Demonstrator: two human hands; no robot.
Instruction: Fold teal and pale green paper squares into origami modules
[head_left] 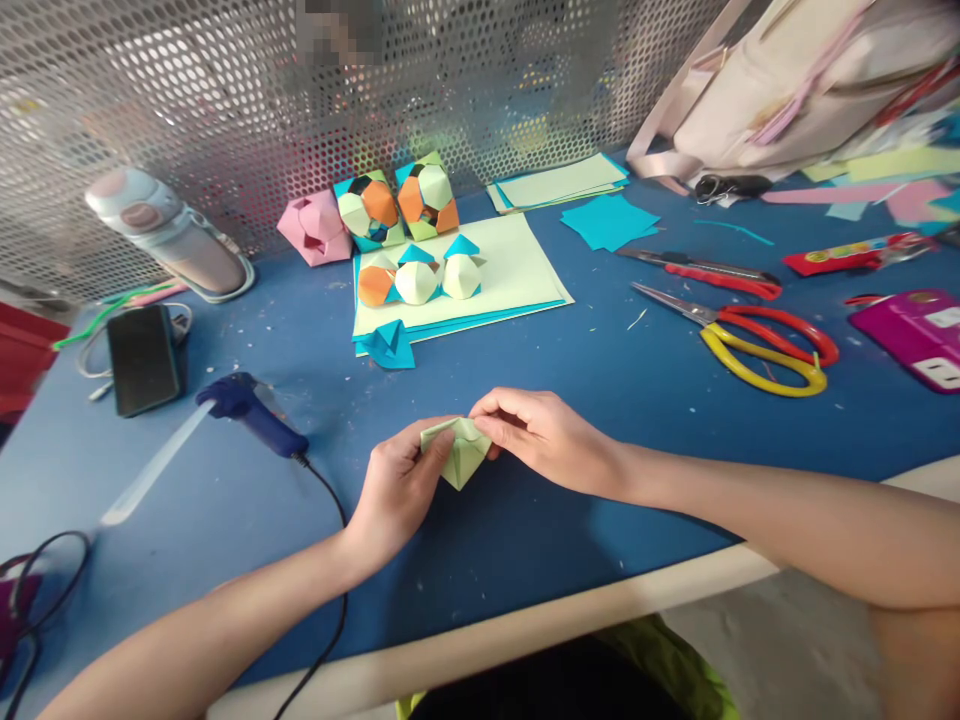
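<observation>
A small folded piece of pale green paper (463, 462) is between my hands, above the front of the blue table (570, 540). My left hand (397, 490) grips its left side, thumb lying across the front. My right hand (540, 435) pinches its upper right corner between thumb and fingers. Creases run down the paper to a point at the bottom. Beyond my hands lies a folded blue paper piece (390, 346), at the corner of a stack of cream and blue sheets (517, 260). Several small folded paper shapes (416, 280) sit on that stack.
A blue glue gun (259, 415) with its cord lies left, near a phone (144, 360) and a bottle (165, 230). Folded paper balls (315, 228) stand at the back. Scissors (765, 345), a cutter knife (705, 270) and blue squares (611, 222) lie right, below a bag (810, 90).
</observation>
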